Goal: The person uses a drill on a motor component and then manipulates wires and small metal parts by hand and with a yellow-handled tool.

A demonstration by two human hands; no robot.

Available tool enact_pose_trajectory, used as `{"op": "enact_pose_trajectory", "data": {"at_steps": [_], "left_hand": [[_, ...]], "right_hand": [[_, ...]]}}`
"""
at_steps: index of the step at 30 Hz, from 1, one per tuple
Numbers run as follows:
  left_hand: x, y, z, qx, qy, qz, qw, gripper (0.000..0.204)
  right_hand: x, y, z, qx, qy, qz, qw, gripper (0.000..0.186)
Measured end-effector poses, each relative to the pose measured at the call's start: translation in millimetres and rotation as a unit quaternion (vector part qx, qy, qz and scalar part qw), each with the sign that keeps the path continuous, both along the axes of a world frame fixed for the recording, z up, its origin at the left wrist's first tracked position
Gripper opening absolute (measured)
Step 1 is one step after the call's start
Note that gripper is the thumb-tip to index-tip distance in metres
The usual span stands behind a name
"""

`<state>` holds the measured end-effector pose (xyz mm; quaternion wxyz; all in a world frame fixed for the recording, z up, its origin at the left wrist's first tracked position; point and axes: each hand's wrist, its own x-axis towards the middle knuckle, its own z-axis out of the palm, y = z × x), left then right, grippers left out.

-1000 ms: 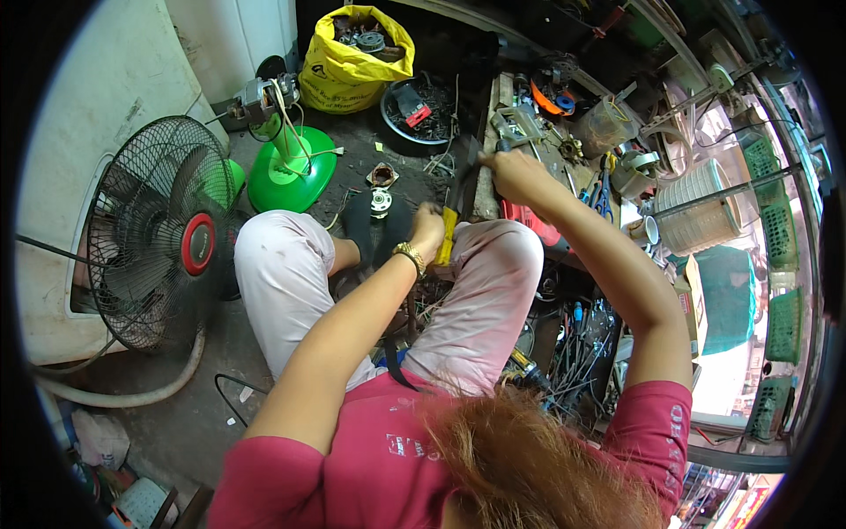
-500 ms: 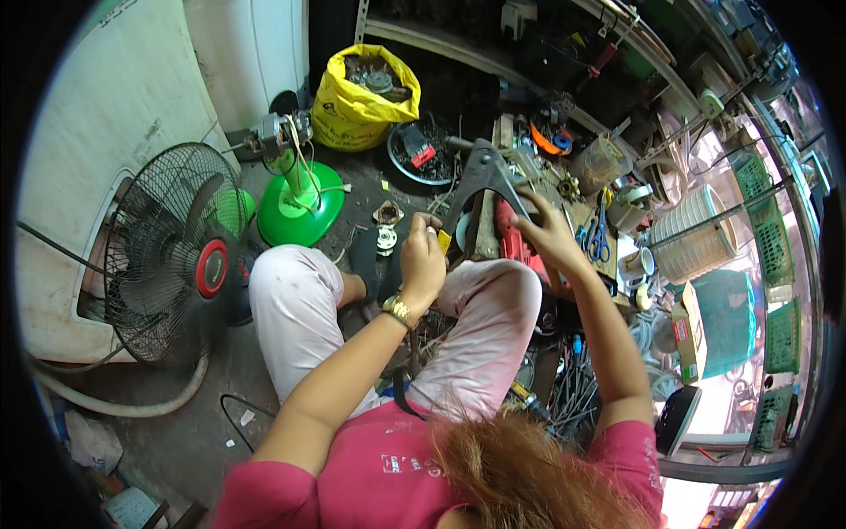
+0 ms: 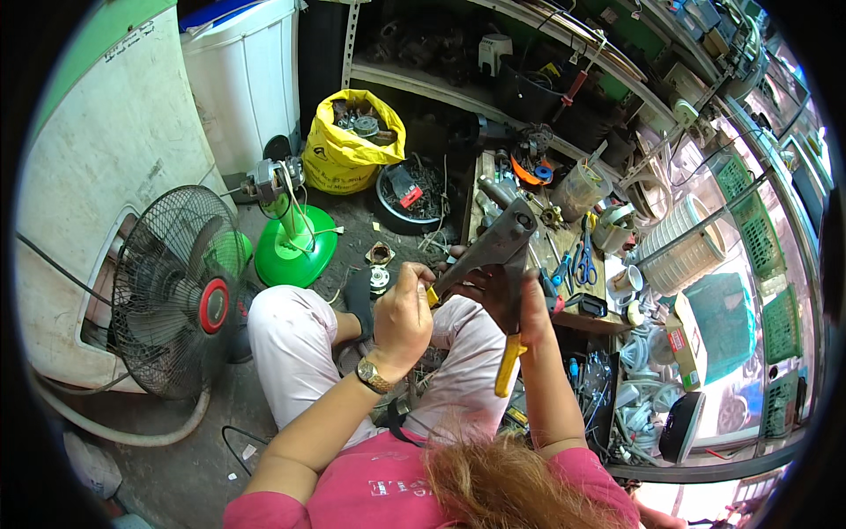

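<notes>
I hold a large dark metal hand tool (image 3: 503,236) with two yellow grips (image 3: 508,363) up over my knees, its head tilted up and to the right. My left hand (image 3: 404,313) is closed around one grip at the tool's left, with most of that grip hidden in my fingers. My right hand (image 3: 531,313) holds the tool from the right and behind, its fingers partly hidden by the dark metal; the other grip hangs down beside it. Below and behind my left hand, a small round metal part (image 3: 379,280) lies on the floor.
A caged fan (image 3: 172,286) and a green stand with a motor (image 3: 293,256) are at left. A yellow sack (image 3: 351,163) and a basin of scraps (image 3: 412,198) stand behind. Right, a crowded low bench (image 3: 617,309) holds scissors (image 3: 584,264); shelves (image 3: 423,84) line the back.
The tool has turned, its head upright and a second yellow grip now showing lower right. My right hand has shifted beneath the head, my left hand slightly left. The camera view has tilted up.
</notes>
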<state>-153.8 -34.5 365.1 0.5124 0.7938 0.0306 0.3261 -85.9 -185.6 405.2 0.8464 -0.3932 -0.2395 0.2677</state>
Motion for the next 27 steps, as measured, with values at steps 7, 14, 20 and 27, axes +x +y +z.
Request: {"op": "enact_pose_trajectory", "data": {"at_steps": [7,14,20,27], "left_hand": [[-27,-45,-15,-0.107,-0.049,-0.070,0.991,0.009],[-17,-4,0,-0.328,-0.014,-0.177,0.928,0.017],[1,16,52,-0.121,-0.103,-0.201,0.967,0.012],[3,8,71,-0.135,-0.138,-0.172,0.966,0.013]], "right_hand": [[-4,6,-33,-0.023,0.052,-0.075,0.996,0.083],[5,-11,-32,0.225,0.096,0.134,0.960,0.067],[-7,1,-38,0.315,0.103,0.216,0.919,0.067],[-10,7,-39,0.325,0.079,0.254,0.907,0.065]]}}
